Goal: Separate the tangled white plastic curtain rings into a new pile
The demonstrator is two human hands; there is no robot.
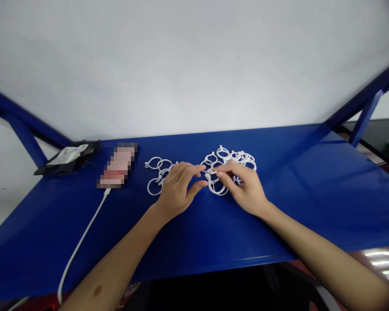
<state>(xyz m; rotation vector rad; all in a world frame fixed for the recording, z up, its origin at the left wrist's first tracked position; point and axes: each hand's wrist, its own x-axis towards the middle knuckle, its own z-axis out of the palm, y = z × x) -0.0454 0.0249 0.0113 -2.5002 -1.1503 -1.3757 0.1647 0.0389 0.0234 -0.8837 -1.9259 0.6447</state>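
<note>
Two clusters are seen in the head view on a blue table (194, 242): the left rings (160, 177), white and partly hidden by the left hand (176, 188), and the right rings (243, 156), also white, by the right hand (246, 188). One white ring (211, 188) is pinched between right thumb and forefinger at the near left edge of the right cluster. Left thumb and forefinger are held apart, curved toward that ring; whether it is touched by them cannot be told. It is probably best steadied at its left side by the left fingertips, with a light right pinch, so that the thin loop is not bent and neighbouring rings are not snagged. Farther left, a pixelated phone (119, 166) is joined to a white cable (84, 235).
</note>
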